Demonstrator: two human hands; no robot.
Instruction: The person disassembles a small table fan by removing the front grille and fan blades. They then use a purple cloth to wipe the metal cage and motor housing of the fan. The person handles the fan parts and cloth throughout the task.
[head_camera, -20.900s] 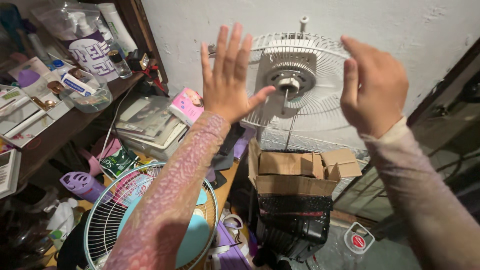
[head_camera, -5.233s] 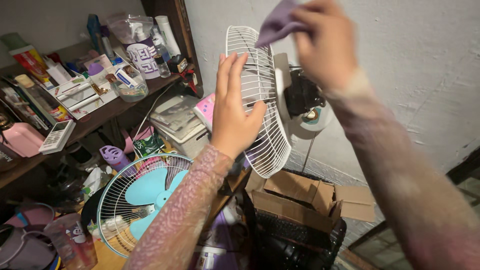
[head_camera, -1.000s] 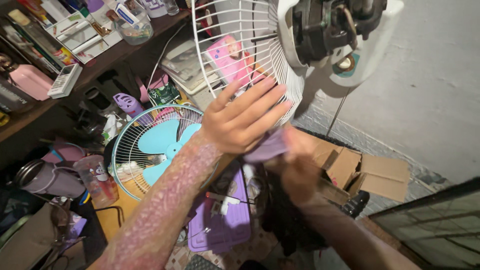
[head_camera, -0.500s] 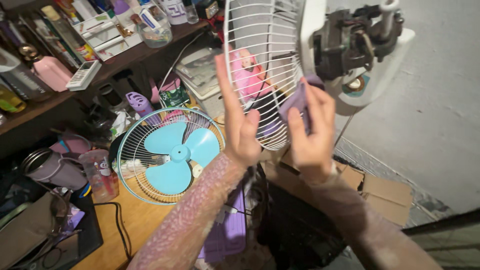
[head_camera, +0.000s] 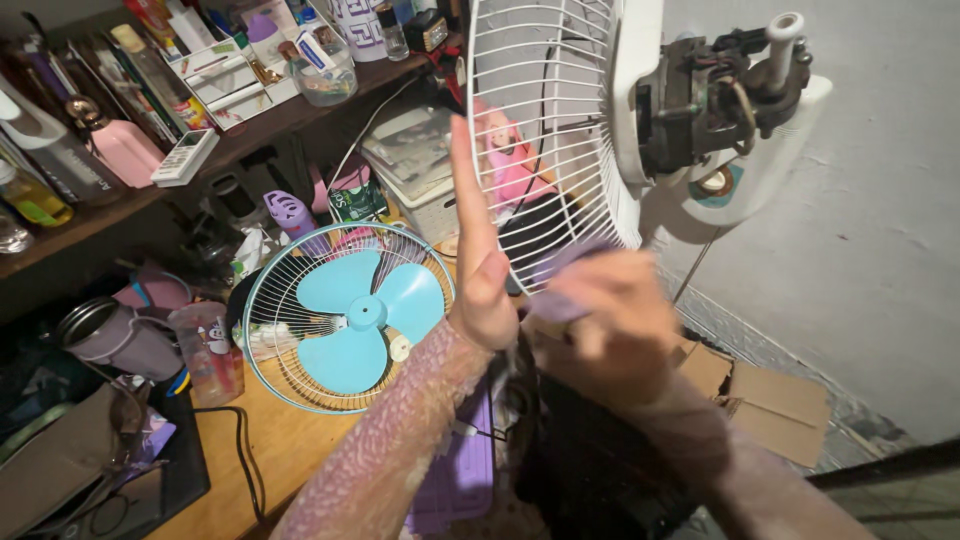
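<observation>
A white wire fan guard (head_camera: 545, 120) stands upright on its edge, fixed to an exposed dark motor (head_camera: 700, 95) in a white housing. My left hand (head_camera: 477, 250) is flat and open, its fingers straight up against the guard's front side. My right hand (head_camera: 605, 330), blurred, grips a purple cloth (head_camera: 570, 262) at the guard's lower rim. Both arms wear pinkish patterned sleeves.
A second wire guard with light blue fan blades (head_camera: 360, 310) lies on the wooden desk (head_camera: 255, 460). A cluttered shelf (head_camera: 200, 130) holds bottles, trays and a remote. An open cardboard box (head_camera: 765, 395) sits below the white wall. A purple board (head_camera: 455, 480) lies under my arms.
My right hand with the cloth has dropped from the guard's back, near the motor, to its lower rim. My left hand has turned edge-on, fingers pointing straight up.
</observation>
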